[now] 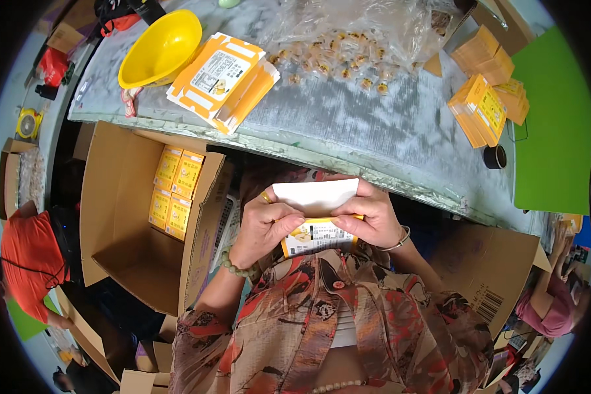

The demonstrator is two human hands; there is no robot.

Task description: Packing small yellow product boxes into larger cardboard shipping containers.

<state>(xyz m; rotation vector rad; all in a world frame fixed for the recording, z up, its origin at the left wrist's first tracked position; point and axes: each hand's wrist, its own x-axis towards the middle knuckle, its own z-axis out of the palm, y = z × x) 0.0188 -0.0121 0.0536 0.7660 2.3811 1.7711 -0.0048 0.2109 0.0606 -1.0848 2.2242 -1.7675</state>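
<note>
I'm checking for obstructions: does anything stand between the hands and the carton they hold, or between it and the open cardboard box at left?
Nothing visible separates the left hand or right hand from the carton; both grip it. Toward the open cardboard box, its right wall and the left hand lie between.

We count one left hand (266, 222), one right hand (376, 218), one held carton (322, 234), four visible yellow boxes (188, 174) inside one cardboard box (115, 184), and one yellow bowl (161, 52) on the tabletop (407, 141). Small wrapped pieces (366, 85) exceed ten; overlap prevents our exact count.
</note>
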